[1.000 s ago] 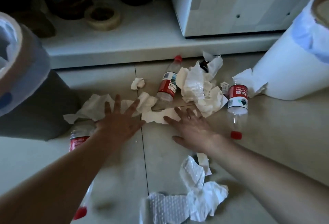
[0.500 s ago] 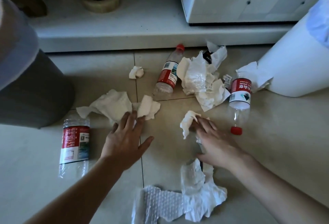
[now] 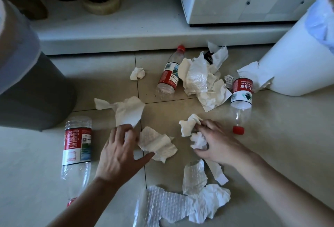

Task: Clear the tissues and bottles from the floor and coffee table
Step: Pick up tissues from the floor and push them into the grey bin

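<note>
Tissues [image 3: 157, 142] lie scattered on the tiled floor [image 3: 271, 136] among three bottles (all tipped over). The left hand [image 3: 119, 152] pinches one tissue; the right hand [image 3: 215, 143] clutches a crumpled wad [image 3: 189, 124].

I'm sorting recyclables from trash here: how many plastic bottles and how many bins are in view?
Clear plastic bottles with red labels: 3 (left, middle, right)
Bins: 2 (dark grey round bin, white round bin)
Total: 5
</note>
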